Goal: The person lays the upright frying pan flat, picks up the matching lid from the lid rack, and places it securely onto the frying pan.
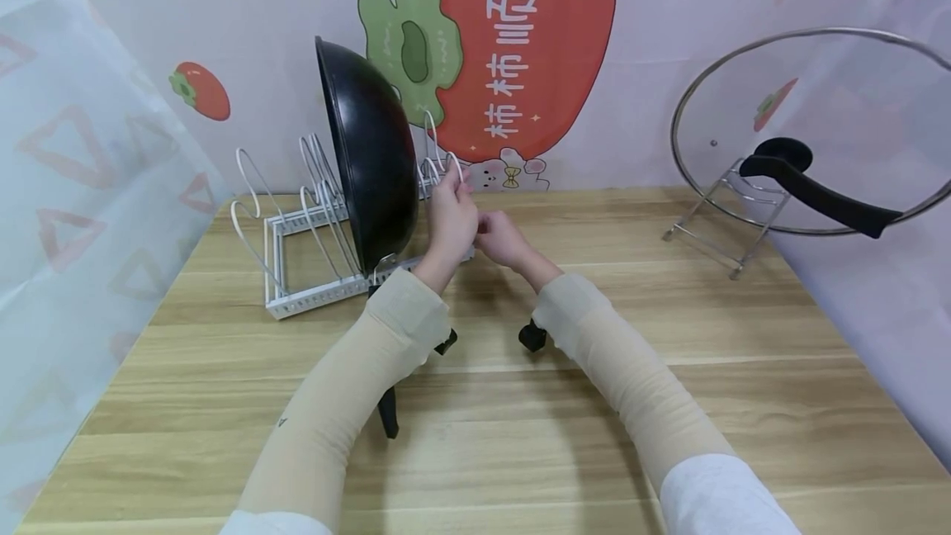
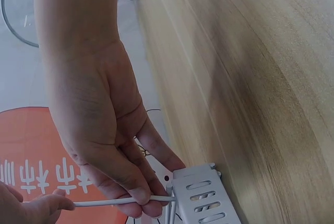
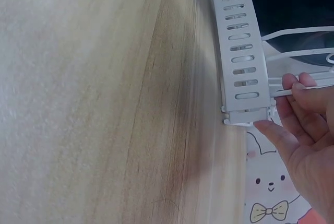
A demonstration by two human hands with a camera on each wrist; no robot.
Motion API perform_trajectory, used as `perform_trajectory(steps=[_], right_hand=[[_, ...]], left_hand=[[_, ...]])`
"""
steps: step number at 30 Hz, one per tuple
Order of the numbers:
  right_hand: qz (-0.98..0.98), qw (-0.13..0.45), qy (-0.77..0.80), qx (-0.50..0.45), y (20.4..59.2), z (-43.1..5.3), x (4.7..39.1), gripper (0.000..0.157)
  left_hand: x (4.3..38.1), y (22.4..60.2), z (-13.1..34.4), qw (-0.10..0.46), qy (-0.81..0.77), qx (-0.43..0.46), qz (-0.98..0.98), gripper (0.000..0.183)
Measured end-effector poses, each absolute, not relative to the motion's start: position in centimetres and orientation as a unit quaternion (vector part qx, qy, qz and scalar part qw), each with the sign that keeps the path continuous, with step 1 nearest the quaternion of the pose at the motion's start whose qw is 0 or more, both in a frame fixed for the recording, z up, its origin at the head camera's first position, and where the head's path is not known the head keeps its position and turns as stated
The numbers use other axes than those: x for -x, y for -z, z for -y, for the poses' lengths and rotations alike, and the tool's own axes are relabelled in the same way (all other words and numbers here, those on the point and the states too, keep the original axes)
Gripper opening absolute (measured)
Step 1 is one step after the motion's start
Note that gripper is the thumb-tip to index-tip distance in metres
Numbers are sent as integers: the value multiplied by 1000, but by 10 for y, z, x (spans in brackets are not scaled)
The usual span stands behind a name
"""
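Observation:
A white wire pot rack (image 1: 315,297) stands on the table, its slotted rail (image 3: 241,51) visible in the right wrist view. My left hand (image 1: 453,217) grips the upper part of a white wire divider (image 2: 104,202) at the rack's right end. Lower down, my right hand (image 1: 508,238) pinches the same divider close to the rail; one of its fingers (image 3: 274,132) touches the rail's end. Whether the wire's foot sits in a slot cannot be told. Left of my hands, a black wok (image 1: 379,159) stands on edge between dividers, its handle (image 1: 388,413) angled down toward me.
On the right, a glass lid (image 1: 713,106) with a black handle (image 1: 825,192) leans in a small metal stand (image 1: 713,250). More wire dividers (image 1: 248,180) rise at the rack's left end. A printed cloth wall (image 1: 639,155) borders the wooden table (image 1: 475,452) behind.

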State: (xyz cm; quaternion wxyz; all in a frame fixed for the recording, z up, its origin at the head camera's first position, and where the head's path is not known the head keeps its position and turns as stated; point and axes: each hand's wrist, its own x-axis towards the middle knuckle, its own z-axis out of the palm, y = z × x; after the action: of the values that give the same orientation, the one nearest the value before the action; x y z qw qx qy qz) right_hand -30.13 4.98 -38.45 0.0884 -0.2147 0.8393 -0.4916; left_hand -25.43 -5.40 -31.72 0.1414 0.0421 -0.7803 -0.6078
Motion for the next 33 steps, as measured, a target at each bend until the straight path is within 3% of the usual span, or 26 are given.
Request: perform_trajectory(steps=[25, 33], right_hand=[[-829, 125, 514, 180, 383, -52, 302, 25], [-845, 67, 484, 217, 383, -53, 302, 14]], left_hand=[[252, 314, 58, 103, 622, -34, 776, 54], [249, 306, 56, 37, 612, -45, 789, 71]])
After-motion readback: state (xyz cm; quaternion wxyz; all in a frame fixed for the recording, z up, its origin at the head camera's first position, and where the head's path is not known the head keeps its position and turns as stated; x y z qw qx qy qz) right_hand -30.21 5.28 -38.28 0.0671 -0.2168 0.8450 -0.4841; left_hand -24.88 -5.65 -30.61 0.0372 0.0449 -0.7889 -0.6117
